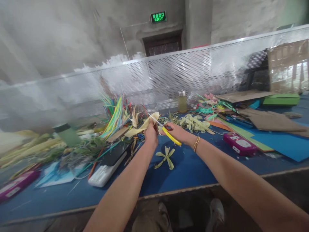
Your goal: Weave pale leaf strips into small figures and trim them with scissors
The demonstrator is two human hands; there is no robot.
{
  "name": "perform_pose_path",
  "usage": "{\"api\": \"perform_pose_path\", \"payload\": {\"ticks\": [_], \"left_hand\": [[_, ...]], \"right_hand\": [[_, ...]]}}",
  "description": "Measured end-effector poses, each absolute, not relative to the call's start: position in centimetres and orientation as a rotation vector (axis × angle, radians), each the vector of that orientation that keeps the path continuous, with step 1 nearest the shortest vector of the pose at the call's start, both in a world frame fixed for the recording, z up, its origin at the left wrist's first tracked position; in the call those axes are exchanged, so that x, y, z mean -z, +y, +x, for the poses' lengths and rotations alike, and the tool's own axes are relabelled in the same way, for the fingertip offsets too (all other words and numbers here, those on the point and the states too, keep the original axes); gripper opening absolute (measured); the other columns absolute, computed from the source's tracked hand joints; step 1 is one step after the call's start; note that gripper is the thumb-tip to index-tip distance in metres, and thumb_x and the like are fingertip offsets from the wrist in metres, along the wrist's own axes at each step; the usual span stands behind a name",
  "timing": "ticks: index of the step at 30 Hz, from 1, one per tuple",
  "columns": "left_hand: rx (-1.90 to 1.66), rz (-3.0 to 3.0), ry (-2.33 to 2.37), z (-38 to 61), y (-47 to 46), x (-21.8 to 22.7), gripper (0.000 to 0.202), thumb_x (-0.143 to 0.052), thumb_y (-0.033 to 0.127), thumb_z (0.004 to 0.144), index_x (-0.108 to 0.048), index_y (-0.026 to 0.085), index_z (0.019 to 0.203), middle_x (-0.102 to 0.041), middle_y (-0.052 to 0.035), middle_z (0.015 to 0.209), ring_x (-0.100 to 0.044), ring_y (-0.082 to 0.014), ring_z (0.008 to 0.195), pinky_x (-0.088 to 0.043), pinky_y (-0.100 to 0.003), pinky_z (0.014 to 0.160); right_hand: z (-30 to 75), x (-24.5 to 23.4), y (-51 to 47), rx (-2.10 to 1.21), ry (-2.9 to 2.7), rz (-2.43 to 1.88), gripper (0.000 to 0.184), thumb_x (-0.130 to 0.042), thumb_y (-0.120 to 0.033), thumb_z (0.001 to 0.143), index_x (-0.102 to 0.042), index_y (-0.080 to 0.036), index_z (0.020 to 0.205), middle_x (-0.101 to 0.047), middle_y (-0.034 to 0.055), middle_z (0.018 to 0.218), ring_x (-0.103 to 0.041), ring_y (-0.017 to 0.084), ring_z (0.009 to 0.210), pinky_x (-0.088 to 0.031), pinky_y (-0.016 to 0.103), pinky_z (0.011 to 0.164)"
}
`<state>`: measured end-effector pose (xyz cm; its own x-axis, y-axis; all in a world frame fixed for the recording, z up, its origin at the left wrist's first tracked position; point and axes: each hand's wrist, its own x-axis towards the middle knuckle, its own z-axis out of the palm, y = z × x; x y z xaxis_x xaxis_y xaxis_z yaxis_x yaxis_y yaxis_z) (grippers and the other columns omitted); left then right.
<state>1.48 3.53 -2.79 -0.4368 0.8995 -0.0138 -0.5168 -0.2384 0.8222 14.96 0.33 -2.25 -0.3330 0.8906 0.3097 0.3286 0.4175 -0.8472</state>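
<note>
My left hand point(151, 131) grips a pale yellow corn husk point(140, 126), which stretches out to both sides of the fingers. In my right hand point(174, 131) is a pair of scissors point(172, 136) with yellow handles; its thin blades point up and left at the husk, close to my left fingers. Whether the blades touch the husk, I cannot tell. On the blue tabletop below my hands lies a star-like shape of husk strips point(165, 158). A pile of pale husk strips point(194, 123) sits just beyond my right hand.
Colourful pipe cleaners point(117, 112) stand in a bunch at the back left. A black and white device point(111, 164) lies left of my arm. Purple boxes point(239, 143) rest at both sides. Cardboard point(275, 119) and blue paper point(285, 145) cover the right. A perforated metal screen point(193, 71) runs behind.
</note>
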Motion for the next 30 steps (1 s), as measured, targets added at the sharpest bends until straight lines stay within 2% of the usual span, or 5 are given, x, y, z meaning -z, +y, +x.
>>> {"api": "perform_pose_path", "payload": {"ticks": [8,13,18,23,30], "left_hand": [[-1.821,0.61,0.872,0.7,3.6,2.5,0.033,-0.07,0.043,0.077,-0.057,0.014,0.068,-0.051,0.0052,0.052,-0.043,-0.0037,0.039,-0.031,-0.016,0.039],[-1.799,0.599,0.833,0.6,3.4,2.2,0.03,-0.069,0.04,0.078,-0.055,0.015,0.067,-0.051,0.0053,0.052,-0.043,-0.0031,0.04,-0.031,-0.015,0.04],[-1.773,0.633,0.836,0.3,3.2,1.7,0.028,-0.068,0.035,0.079,-0.054,0.015,0.066,-0.048,0.006,0.049,-0.04,-0.0031,0.039,-0.028,-0.014,0.037],[-1.728,0.678,0.911,0.4,3.1,1.7,0.025,-0.068,0.03,0.079,-0.055,0.015,0.065,-0.05,0.0042,0.05,-0.042,-0.0036,0.039,-0.03,-0.014,0.037],[-1.681,0.75,0.985,0.9,3.1,2.0,0.026,-0.066,0.032,0.079,-0.055,0.015,0.063,-0.05,0.0034,0.048,-0.042,-0.0043,0.038,-0.029,-0.015,0.036]], "right_hand": [[14.4,2.4,0.2,-1.059,-1.765,-0.993,0.041,-0.072,-0.051,0.071,-0.063,-0.018,0.095,-0.055,-0.0025,0.068,-0.048,0.009,0.057,-0.039,0.021,0.051],[14.3,3.0,0.7,-1.043,-1.776,-0.986,0.043,-0.071,-0.054,0.071,-0.062,-0.019,0.095,-0.051,-0.0043,0.062,-0.044,0.008,0.051,-0.035,0.02,0.046],[14.5,3.1,1.0,-0.968,-1.796,-1.027,0.044,-0.07,-0.056,0.071,-0.063,-0.02,0.096,-0.052,-0.0041,0.061,-0.045,0.009,0.051,-0.036,0.021,0.047],[14.9,2.6,0.4,-0.901,-1.788,-1.02,0.047,-0.07,-0.055,0.072,-0.064,-0.019,0.101,-0.056,-0.0015,0.071,-0.051,0.011,0.061,-0.043,0.023,0.056],[15.2,2.8,1.0,-0.816,-1.788,-1.028,0.046,-0.067,-0.055,0.076,-0.064,-0.019,0.104,-0.06,0.0014,0.076,-0.057,0.014,0.07,-0.048,0.026,0.064]]}}
